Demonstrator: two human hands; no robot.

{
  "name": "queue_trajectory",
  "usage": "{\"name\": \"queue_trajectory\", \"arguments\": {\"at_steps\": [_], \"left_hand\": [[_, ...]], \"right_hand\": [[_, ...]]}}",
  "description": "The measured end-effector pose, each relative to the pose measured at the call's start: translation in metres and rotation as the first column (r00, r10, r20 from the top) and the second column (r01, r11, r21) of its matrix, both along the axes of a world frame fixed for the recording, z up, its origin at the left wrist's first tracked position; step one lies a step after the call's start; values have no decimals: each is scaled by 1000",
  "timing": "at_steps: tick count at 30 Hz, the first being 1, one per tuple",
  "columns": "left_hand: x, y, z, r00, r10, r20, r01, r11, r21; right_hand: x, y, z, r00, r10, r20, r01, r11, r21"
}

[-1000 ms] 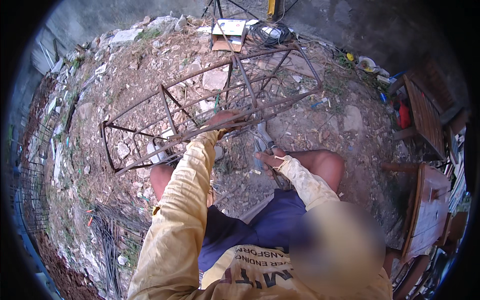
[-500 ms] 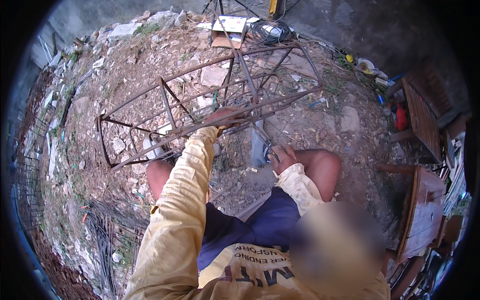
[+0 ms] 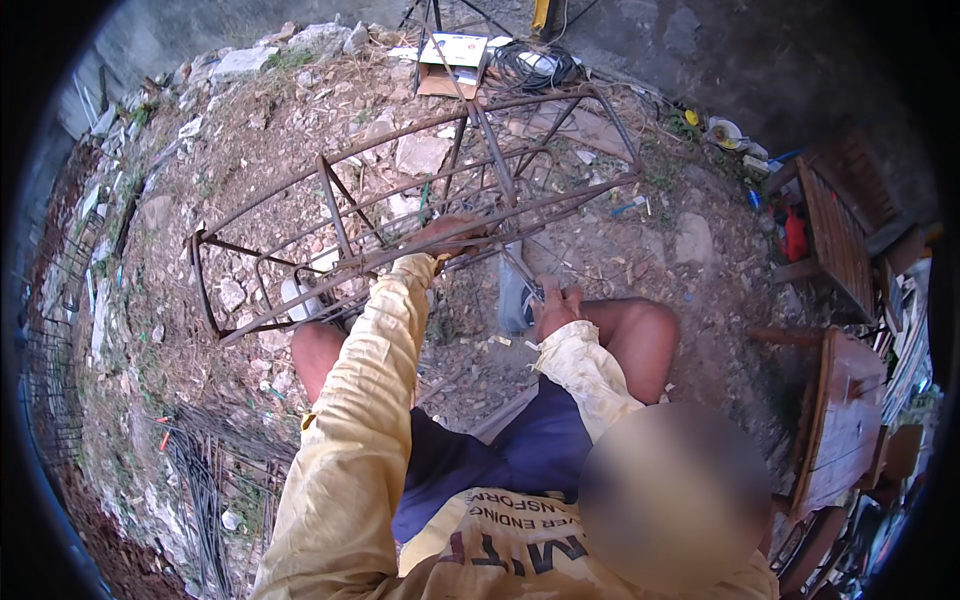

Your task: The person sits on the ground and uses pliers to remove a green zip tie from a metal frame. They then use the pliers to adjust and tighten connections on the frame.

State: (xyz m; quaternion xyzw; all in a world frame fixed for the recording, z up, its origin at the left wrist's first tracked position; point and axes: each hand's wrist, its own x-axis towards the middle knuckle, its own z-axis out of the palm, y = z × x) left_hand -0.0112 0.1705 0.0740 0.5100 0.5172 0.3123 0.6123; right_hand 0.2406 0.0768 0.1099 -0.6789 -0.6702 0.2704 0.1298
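A rusty rebar cage (image 3: 330, 205) of long bars and bent stirrups stretches across the ground in front of me. My left hand (image 3: 447, 236) is closed around bars on its near side, close to the middle. In my right hand (image 3: 560, 311), just right of there, are long-handled pincers (image 3: 516, 261). Their handles slant up and left toward the cage's near bars, by a stirrup. The jaws sit among the bars, so I cannot make out what they grip. Both arms are in pale yellow sleeves, and my bent knees flank the work.
Rubble and stones (image 3: 424, 153) cover the ground. A cardboard box (image 3: 447, 80) and a coil of black cable (image 3: 538, 66) lie at the far side. Wooden furniture (image 3: 845, 235) stands right; loose thin rods (image 3: 205, 490) lie at lower left.
My right hand has turned and shifted slightly left, with the pincers still in it. The left hand keeps its place on the cage, which has barely moved.
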Motion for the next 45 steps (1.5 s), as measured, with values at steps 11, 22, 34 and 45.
{"name": "queue_trajectory", "arguments": {"at_steps": [11,22,34,45], "left_hand": [[8,-2,5,998,55,2,-55,997,-59],[3,-10,17,991,43,-129,-44,999,-1],[0,-2,-2,998,-22,-52,26,998,61],[7,-14,22,964,-66,-256,91,992,90]], "right_hand": [[48,69,-83,946,319,63,-325,924,204],[36,67,-46,941,310,132,-321,945,65],[17,7,-14,754,-149,-639,-413,650,-638],[36,40,-69,974,227,24,-227,974,-19]]}}
